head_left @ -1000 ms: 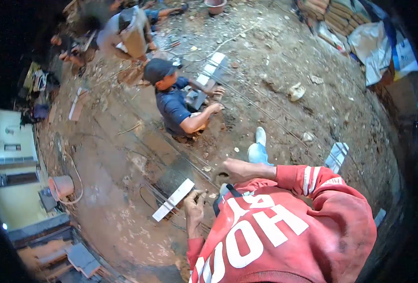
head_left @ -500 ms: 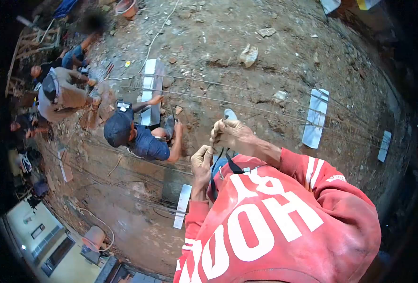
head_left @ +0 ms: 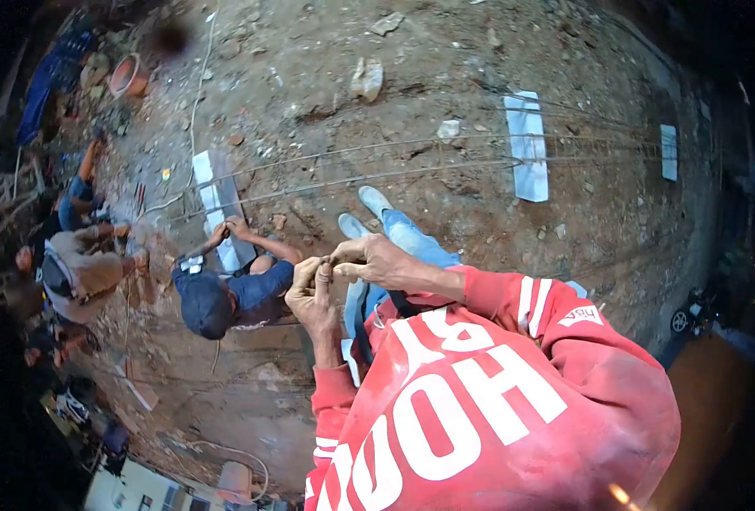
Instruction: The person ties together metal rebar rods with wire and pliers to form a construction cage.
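My left hand (head_left: pixel 312 294) is raised in front of my body, its fingers closed and pressed together around something too small to make out. My right hand (head_left: pixel 370 260) meets it at the fingertips, pinched closed, with what it holds also unclear. Both hands are over the brown ground, just above the red sweatshirt (head_left: pixel 479 400) I wear. A dark strap (head_left: pixel 404 302) hangs at my waist, and below the hands are my legs in blue jeans (head_left: pixel 416 238).
A person in a dark cap (head_left: pixel 207 305) crouches at the left beside a white-faced block (head_left: pixel 217 192). Long thin rods (head_left: pixel 343 180) run across toward another white block (head_left: pixel 526 149). More people are at the far left, near an orange bucket (head_left: pixel 127 77).
The view has shifted and turned. My hands now appear further left, with fingertips still together, and more of my legs and feet shows. The crouching person's hands have come together.
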Tool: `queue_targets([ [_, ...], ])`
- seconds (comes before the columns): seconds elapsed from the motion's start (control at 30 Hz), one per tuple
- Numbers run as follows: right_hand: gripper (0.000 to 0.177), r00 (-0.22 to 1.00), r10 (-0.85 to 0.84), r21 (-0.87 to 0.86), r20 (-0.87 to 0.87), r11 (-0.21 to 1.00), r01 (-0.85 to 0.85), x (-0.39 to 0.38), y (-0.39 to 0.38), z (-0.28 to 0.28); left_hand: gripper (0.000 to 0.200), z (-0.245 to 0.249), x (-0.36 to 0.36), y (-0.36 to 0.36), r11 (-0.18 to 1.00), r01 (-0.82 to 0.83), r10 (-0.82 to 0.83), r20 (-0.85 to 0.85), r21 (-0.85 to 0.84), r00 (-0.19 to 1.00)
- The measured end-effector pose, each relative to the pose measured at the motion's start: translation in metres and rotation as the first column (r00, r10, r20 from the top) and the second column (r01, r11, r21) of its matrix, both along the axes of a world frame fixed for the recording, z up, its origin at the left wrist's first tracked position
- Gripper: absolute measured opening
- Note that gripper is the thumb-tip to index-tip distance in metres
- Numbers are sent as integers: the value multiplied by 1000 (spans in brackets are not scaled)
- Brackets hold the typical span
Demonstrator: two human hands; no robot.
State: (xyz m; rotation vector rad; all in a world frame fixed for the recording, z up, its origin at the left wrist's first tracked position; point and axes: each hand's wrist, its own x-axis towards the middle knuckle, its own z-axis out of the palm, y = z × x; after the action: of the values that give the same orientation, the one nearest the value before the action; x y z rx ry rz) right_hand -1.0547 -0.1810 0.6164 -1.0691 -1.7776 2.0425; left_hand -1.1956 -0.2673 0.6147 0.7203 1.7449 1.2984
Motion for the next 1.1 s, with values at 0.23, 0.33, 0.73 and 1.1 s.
queue_targets([
  [0.23,20,968,-248,-84,38,964,250,17,-28,-14,12,-12,3,8,998,27,7,488,-61,873],
  [0.33,22,934,-339,-21,114,939,343,34,-55,-36,16,-29,17,5,963,140,-49,364,-230,930],
  [0.73,18,867,-397,-613,303,615,496,171,-61,-78,25,-122,129,21,847,349,22,682,-401,731],
  [1.1,24,416,-670,-229,615,352,907,402,-34,-405,26,-325,295,129,670,513,-592,31,-537,805],
])
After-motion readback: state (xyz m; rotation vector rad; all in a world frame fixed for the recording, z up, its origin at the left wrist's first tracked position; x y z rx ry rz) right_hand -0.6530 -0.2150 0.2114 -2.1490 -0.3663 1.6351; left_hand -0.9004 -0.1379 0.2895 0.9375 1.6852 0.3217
